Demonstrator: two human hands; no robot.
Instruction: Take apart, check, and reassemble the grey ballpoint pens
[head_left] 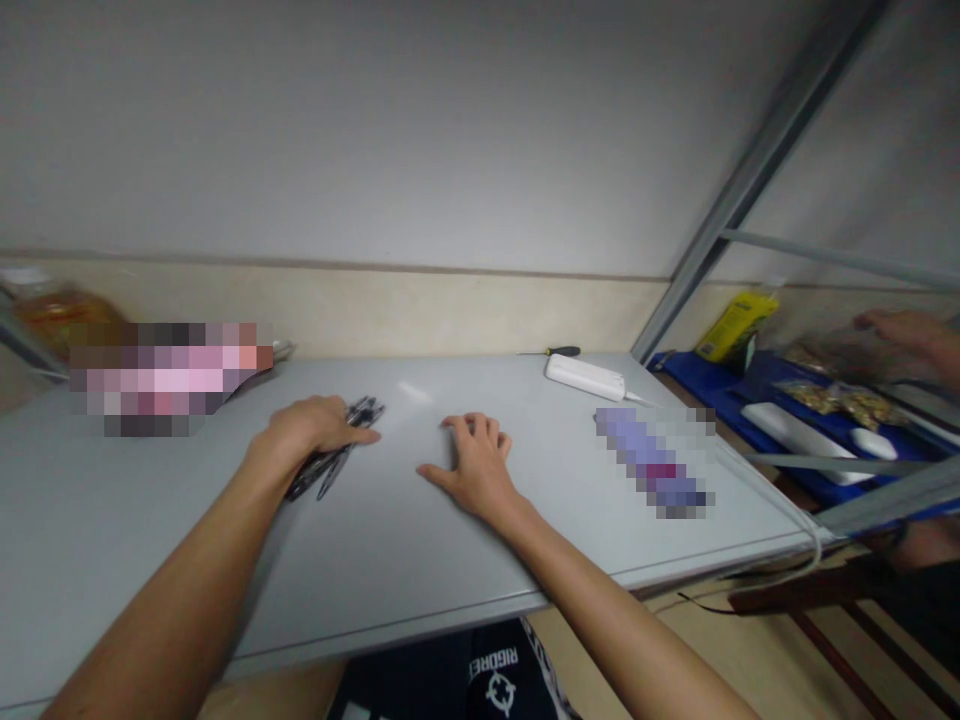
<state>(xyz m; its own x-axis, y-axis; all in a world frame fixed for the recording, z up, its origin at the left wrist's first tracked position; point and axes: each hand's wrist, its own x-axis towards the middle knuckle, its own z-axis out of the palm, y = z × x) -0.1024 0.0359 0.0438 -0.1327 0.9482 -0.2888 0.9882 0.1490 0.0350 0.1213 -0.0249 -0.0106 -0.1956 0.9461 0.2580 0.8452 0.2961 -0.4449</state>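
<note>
My left hand (315,428) is closed around a bunch of dark, slim pens (337,467) that lie slanted on the grey-white tabletop (352,580). Their far ends stick out past my fingers and thumb, and the near ends show below my palm. How many there are I cannot tell. To the right of them, my right hand (478,465) hovers at or just over the table surface. Its fingers are spread and curved, the thumb points left, and nothing is held in it.
A white power strip (585,377) and a screwdriver (562,351) lie at the back right, near a blurred-out purple item (649,455). A pixelated pink item (165,380) sits at left. Beyond the metal post (694,275), another person's hand (911,332) is above bagged items.
</note>
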